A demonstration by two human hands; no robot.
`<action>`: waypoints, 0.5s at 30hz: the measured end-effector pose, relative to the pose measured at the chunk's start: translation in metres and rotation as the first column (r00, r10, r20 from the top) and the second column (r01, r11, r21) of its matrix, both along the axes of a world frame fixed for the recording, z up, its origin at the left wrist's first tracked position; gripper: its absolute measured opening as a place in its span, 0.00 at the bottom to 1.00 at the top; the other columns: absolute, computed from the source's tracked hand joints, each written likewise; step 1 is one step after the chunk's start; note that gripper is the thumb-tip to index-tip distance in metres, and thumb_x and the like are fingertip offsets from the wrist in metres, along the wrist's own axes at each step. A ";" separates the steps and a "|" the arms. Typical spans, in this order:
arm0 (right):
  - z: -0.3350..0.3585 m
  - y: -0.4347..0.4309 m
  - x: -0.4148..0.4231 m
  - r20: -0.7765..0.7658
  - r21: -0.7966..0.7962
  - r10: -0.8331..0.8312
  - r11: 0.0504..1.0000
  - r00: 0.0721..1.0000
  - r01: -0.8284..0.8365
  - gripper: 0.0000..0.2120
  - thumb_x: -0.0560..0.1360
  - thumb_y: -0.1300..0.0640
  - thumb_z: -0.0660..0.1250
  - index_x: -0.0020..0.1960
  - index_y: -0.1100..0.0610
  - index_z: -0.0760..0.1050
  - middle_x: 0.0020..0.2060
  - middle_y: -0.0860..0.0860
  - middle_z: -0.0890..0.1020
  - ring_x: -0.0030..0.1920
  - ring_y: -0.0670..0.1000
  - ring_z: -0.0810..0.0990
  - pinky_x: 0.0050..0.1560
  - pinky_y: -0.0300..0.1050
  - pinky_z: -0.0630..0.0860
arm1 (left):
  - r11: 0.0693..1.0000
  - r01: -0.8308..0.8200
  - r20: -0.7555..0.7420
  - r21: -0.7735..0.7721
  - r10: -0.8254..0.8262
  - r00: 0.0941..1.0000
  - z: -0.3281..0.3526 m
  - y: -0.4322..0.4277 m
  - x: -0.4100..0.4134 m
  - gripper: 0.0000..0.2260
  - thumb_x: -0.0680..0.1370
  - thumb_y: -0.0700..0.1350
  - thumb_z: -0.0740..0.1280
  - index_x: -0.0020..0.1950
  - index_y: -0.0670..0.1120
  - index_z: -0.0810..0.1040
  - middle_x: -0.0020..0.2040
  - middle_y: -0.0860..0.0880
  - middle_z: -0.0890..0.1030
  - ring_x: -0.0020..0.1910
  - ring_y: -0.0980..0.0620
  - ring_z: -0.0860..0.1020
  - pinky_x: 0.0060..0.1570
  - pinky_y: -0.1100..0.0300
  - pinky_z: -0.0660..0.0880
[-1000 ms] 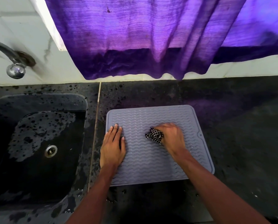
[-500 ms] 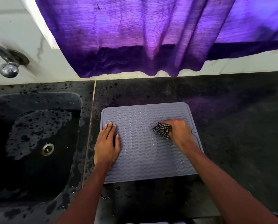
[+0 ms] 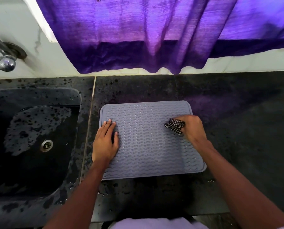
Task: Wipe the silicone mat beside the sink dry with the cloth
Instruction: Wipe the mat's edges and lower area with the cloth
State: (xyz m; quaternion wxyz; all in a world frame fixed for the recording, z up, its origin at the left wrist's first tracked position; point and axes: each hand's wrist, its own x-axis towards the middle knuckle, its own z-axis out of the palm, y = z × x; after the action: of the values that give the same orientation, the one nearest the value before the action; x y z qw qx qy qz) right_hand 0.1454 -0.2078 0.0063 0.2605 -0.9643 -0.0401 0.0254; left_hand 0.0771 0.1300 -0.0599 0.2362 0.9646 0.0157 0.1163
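Observation:
A grey silicone mat (image 3: 146, 146) with wavy ridges lies flat on the dark counter, just right of the sink. My right hand (image 3: 193, 129) grips a bunched black-and-white checked cloth (image 3: 175, 126) and presses it onto the mat near its right edge. My left hand (image 3: 105, 142) rests flat on the mat's left side, fingers straight and pointing away from me. Small water drops glint on the mat's lower right part.
A dark, wet sink (image 3: 33, 139) with a metal drain (image 3: 46, 145) lies to the left. A chrome tap (image 3: 4, 61) juts from the wall at upper left. A purple curtain (image 3: 146, 33) hangs over the counter's back edge. Dark counter (image 3: 245, 129) stretches right of the mat.
My right hand has slid the cloth from the middle of the mat toward its right edge. My left hand has stayed flat on the mat's left side.

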 end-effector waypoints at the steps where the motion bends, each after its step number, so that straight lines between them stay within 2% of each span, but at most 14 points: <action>1: 0.001 -0.003 0.001 0.024 -0.001 -0.003 1.000 1.000 0.003 0.20 0.67 0.60 0.74 0.55 0.42 0.81 0.48 0.45 0.86 0.48 0.50 0.84 0.52 0.49 0.81 | 1.000 -0.003 -0.004 -0.002 0.003 1.000 0.000 0.000 0.000 0.22 0.82 0.50 0.57 0.73 0.43 0.74 0.74 0.45 0.73 0.74 0.46 0.69 0.72 0.45 0.68; 7: -0.008 -0.021 -0.005 0.059 -0.062 -0.056 0.996 0.997 0.059 0.19 0.68 0.62 0.75 0.55 0.44 0.82 0.48 0.49 0.86 0.47 0.54 0.84 0.50 0.51 0.81 | 1.000 -0.005 -0.002 -0.003 0.005 1.000 0.001 0.000 0.000 0.22 0.81 0.50 0.57 0.72 0.42 0.75 0.73 0.44 0.73 0.74 0.45 0.70 0.71 0.44 0.69; 12: -0.002 -0.021 -0.002 -0.009 -0.037 -0.042 0.998 0.999 0.042 0.19 0.67 0.62 0.75 0.54 0.43 0.83 0.48 0.48 0.86 0.47 0.52 0.84 0.53 0.50 0.81 | 1.000 -0.001 0.004 -0.019 0.001 1.000 0.004 -0.001 -0.001 0.22 0.81 0.49 0.58 0.72 0.42 0.74 0.73 0.44 0.73 0.73 0.45 0.70 0.72 0.45 0.69; 15: -0.003 -0.016 -0.015 0.014 -0.024 -0.017 1.000 1.000 0.017 0.20 0.67 0.64 0.74 0.54 0.45 0.83 0.47 0.47 0.86 0.47 0.51 0.84 0.52 0.49 0.81 | 1.000 -0.004 -0.005 -0.014 0.004 1.000 0.004 -0.001 -0.001 0.22 0.81 0.50 0.57 0.72 0.42 0.74 0.74 0.44 0.73 0.74 0.45 0.69 0.72 0.45 0.68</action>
State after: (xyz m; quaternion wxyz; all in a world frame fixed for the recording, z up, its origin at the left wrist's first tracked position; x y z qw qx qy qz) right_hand 0.1304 -0.2238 0.0030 0.2489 -0.9678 -0.0333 0.0170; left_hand 0.0763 0.1287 -0.0555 0.2428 0.9632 0.0189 0.1140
